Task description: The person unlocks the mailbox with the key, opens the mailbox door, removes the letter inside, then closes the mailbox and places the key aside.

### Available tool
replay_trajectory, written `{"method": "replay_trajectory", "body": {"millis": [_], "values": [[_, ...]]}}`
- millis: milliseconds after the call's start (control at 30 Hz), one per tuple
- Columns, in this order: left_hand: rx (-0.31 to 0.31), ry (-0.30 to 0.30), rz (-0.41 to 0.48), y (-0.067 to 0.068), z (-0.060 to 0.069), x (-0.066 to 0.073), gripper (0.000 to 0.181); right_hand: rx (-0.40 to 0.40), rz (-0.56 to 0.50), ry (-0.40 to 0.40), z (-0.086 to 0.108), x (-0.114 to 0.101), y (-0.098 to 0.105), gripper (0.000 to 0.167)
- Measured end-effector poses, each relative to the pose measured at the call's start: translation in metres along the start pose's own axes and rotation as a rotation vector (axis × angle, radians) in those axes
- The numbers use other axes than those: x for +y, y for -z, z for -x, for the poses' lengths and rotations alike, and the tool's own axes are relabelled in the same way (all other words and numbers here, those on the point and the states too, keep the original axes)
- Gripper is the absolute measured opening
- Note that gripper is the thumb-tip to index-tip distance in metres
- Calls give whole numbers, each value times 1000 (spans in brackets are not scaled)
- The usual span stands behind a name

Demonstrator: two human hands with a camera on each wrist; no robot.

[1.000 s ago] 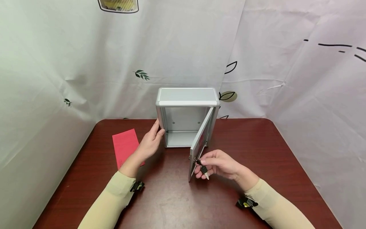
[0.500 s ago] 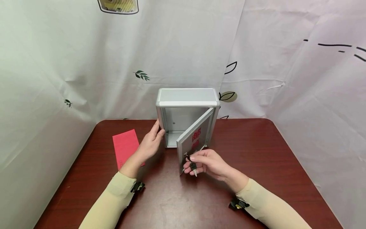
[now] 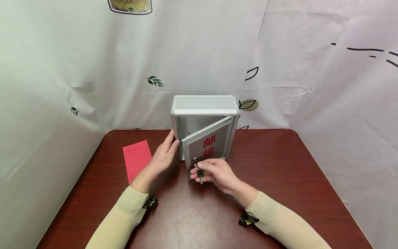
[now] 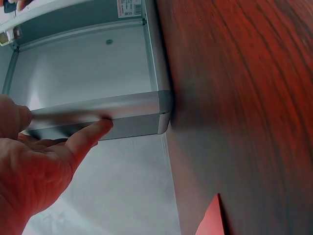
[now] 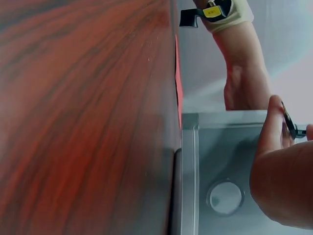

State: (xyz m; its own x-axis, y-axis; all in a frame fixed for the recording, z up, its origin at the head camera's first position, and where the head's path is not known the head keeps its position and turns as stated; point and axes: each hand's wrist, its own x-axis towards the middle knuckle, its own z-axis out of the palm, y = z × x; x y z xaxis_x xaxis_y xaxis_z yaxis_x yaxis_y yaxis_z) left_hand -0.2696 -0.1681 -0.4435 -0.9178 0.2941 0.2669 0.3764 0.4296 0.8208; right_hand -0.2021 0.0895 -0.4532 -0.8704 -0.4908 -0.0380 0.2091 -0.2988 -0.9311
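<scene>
A silver metal mailbox (image 3: 203, 102) stands upright on the table, its hinged door (image 3: 222, 138) partly ajar with red characters on it. My left hand (image 3: 163, 155) rests against the box's left side, fingers fairly straight and thumb by the front edge; the left wrist view shows a finger (image 4: 90, 139) touching the side wall. With thumb and fingers, my right hand (image 3: 217, 173) pinches the key in the door's lock. A second black-headed key (image 3: 200, 173) dangles below it. In the right wrist view the right hand (image 5: 283, 171) is beside the door, whose face shows a round window (image 5: 226, 197).
A red envelope (image 3: 136, 159) lies flat on the dark red wooden table (image 3: 280, 166), left of the box and partly behind the left forearm. White printed cloth (image 3: 202, 45) hangs behind and at both sides. A label (image 4: 129, 8) is inside the box.
The right hand has swung the door leftward toward the box, narrowing the opening and turning the red characters into view. The left hand, box and envelope have stayed put.
</scene>
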Motion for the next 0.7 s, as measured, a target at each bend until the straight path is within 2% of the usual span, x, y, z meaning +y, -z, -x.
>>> {"method": "replay_trajectory", "body": {"millis": [700], "values": [[-1, 19, 1, 0, 1, 0, 66, 124, -51, 49, -35, 6, -17, 30]]}}
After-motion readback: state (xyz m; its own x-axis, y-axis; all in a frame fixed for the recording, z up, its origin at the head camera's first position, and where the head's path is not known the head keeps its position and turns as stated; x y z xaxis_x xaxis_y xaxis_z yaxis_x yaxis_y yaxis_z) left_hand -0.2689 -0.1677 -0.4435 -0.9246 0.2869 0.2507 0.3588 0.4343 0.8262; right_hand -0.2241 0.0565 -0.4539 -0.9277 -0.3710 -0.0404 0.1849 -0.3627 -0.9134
